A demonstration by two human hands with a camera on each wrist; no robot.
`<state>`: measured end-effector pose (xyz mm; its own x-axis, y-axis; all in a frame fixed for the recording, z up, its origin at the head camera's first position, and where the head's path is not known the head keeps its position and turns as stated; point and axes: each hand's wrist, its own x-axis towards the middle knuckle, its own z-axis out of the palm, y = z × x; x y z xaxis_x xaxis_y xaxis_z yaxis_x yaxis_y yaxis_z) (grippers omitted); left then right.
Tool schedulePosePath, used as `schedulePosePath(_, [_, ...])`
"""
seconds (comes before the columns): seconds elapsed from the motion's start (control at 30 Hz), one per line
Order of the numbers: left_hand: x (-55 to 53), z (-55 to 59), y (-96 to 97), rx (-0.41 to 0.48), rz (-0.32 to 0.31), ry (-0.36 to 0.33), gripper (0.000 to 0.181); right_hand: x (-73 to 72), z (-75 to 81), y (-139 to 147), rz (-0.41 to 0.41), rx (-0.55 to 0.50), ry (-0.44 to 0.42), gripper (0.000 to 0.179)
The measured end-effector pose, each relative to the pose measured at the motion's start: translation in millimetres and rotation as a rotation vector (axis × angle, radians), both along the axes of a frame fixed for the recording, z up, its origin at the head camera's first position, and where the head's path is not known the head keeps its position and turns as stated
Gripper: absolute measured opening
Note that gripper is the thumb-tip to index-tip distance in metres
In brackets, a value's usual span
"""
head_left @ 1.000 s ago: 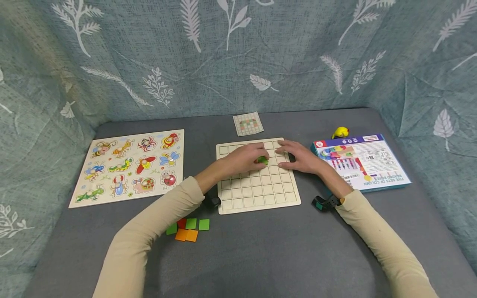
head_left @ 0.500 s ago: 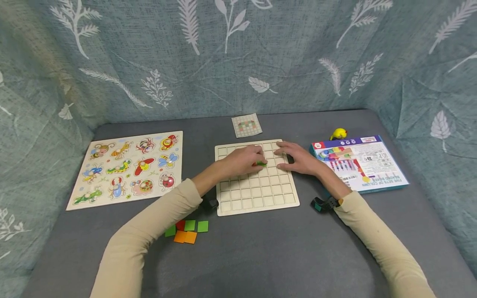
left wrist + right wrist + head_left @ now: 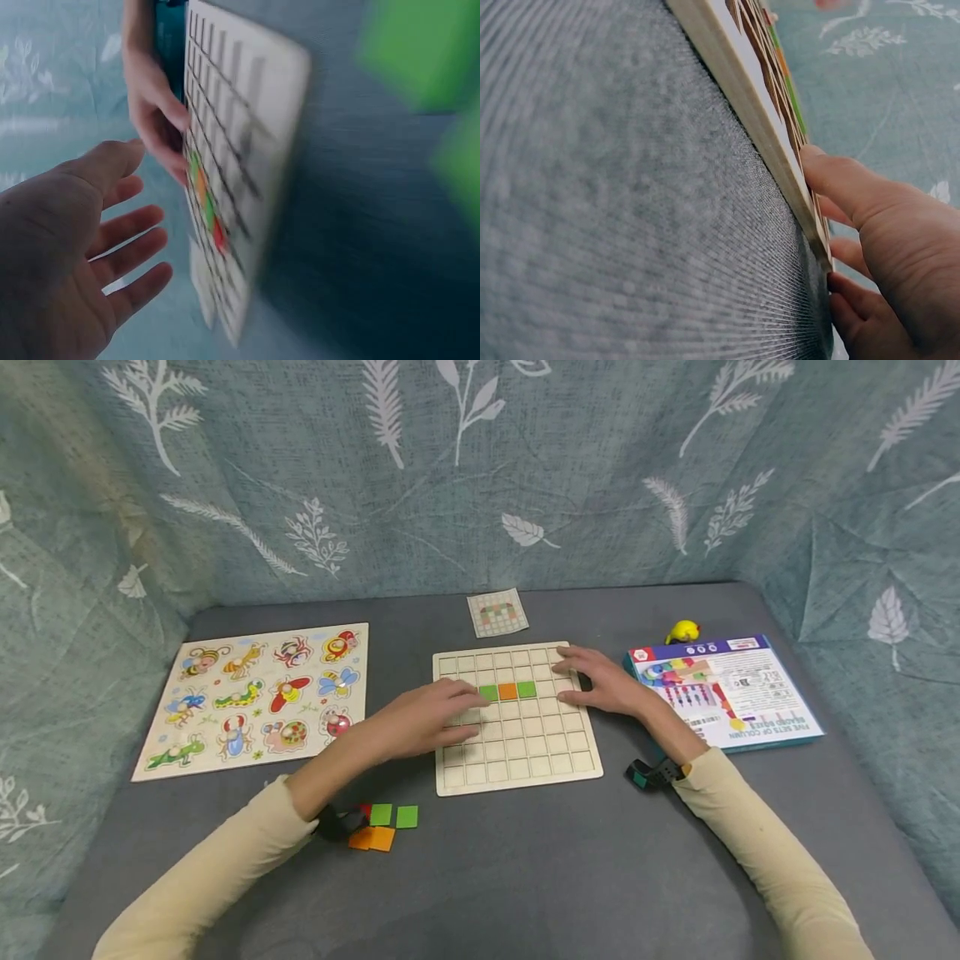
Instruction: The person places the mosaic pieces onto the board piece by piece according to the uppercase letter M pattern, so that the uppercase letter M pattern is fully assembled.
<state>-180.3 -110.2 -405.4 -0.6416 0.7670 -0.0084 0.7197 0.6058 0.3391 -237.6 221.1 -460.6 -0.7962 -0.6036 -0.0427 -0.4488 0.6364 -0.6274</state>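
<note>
A wooden grid board (image 3: 525,760) lies mid-table. In one row sit a green tile (image 3: 527,690), an orange tile (image 3: 508,692) and another green tile (image 3: 488,693). The left wrist view also shows a red tile (image 3: 219,234) at that row's end, which the left hand covers in the head view. My left hand (image 3: 420,717) hovers over the board's left side, fingers spread and holding nothing. At the board's right edge, my right hand (image 3: 603,681) rests with its fingers on the rim. Loose green tiles (image 3: 407,817) and orange tiles (image 3: 382,839) lie near my left wrist, with a red one partly hidden.
A pattern card (image 3: 498,613) lies behind the board. To the left is an insect peg puzzle (image 3: 258,693). A boxed toy set (image 3: 727,689) occupies the right side, with a small yellow toy (image 3: 683,632) behind it. A patterned cloth (image 3: 435,510) hangs at the back.
My left hand has let go of a green tile, which now lies in the row, and has drawn back to the left. The right hand keeps its place on the board's edge.
</note>
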Motion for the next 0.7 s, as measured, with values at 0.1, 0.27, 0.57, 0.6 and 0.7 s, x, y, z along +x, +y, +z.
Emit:
schedulePosePath(0.1, [25.0, -5.9, -36.4, 0.002, 0.09, -0.035, 0.042, -0.4, -0.9, -0.5, 0.012, 0.012, -0.006, 0.05])
schedulePosePath(0.27, [51.4, -15.7, -78.6, -0.001, 0.199, -0.073, 0.039, 0.2, 3.2, 1.7, 0.004, -0.008, 0.0, 0.048])
schedulePosePath(0.57, [81.4, -12.0, -118.2, -0.02, 0.278, -0.121, 0.033, 1.2, 0.7, 1.7, 0.006, -0.017, -0.013, 0.048])
schedulePosePath(0.6, [84.7, -11.6, -120.4, -0.025, 0.285, -0.126, 0.034, 1.0, -0.1, 1.3, 0.005, -0.015, -0.015, 0.048])
schedulePosePath(0.7, [92.2, -12.2, -124.8, -0.022, 0.284, -0.12, 0.033, 0.0, -1.7, 0.1, 0.001, -0.009, -0.018, 0.049])
